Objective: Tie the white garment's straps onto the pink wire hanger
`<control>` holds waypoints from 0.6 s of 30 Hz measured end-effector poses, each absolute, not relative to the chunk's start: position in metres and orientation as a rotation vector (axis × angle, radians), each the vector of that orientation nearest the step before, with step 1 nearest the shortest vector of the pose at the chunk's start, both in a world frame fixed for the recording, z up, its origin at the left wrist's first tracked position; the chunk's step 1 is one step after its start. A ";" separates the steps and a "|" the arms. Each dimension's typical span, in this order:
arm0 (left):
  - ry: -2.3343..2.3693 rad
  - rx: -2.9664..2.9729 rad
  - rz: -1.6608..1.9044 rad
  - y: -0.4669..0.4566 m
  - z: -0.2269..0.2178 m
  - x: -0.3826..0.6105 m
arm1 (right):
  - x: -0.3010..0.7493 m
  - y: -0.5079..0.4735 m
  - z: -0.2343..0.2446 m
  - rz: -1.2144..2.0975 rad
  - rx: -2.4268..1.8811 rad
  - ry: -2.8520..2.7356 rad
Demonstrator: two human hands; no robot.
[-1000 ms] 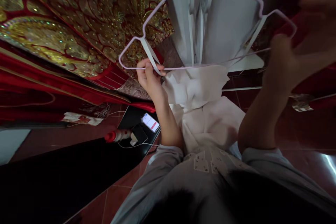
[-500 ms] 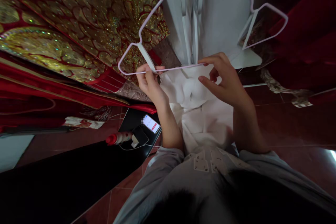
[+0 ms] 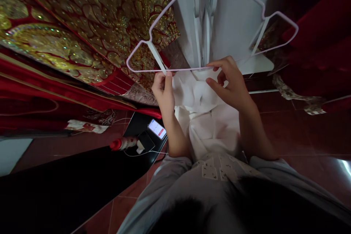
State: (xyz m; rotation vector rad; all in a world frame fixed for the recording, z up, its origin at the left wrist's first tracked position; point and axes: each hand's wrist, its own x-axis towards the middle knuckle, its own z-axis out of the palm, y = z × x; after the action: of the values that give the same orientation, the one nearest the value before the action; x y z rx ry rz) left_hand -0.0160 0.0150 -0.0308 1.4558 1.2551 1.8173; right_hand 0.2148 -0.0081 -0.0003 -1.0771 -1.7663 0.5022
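A pale pink clothes hanger [image 3: 189,69] spans the view in front of me, its top near the upper edge. White strips run from its shoulder notches down to the bottom bar: a left strip [image 3: 157,55] and a right strip [image 3: 260,36]. My left hand [image 3: 164,91] is closed on the hanger where the left strip meets the bar, thumb up against it. My right hand [image 3: 229,84] has its index fingertip at the bar, with the thumb apart below and the other fingers loosely curled. White cloth [image 3: 197,91] lies below the bar, between my forearms.
Gold-sequined red garments [image 3: 90,18] hang at the left, dark red cloth [image 3: 326,44] at the right. A lit phone [image 3: 157,128], a red-capped bottle [image 3: 123,143] and a white cable lie on a black bench [image 3: 82,175]. Behind the hanger stands a white panel [image 3: 236,14]. The floor [image 3: 274,124] has reddish tiles.
My left hand has shifted right and its thumb now points up at the strip's lower end. The hanger's bottom bar sits slightly higher and more level. My right hand has hardly moved.
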 end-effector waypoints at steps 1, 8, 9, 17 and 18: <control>1.211 1.436 1.840 0.014 -0.030 -0.016 | 0.215 -0.008 0.000 0.503 -1.077 -1.765; 1.209 1.309 2.059 0.001 -0.009 -0.003 | 0.215 -0.004 -0.004 0.499 -1.073 -1.754; 1.206 1.279 2.078 -0.001 -0.005 -0.002 | 0.216 -0.003 -0.005 0.495 -1.070 -1.750; 0.929 1.060 1.840 -0.031 0.040 -0.034 | 0.212 -0.006 -0.002 0.493 -1.029 -1.770; 0.923 1.088 1.789 -0.036 0.045 -0.038 | 0.212 -0.006 -0.002 0.494 -1.030 -1.774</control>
State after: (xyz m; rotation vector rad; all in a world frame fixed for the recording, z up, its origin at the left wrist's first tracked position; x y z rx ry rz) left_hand -0.0383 -0.0362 0.0454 1.0882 0.9225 1.7895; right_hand 0.2121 -0.0062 -0.0021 -1.0297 -1.7738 0.4944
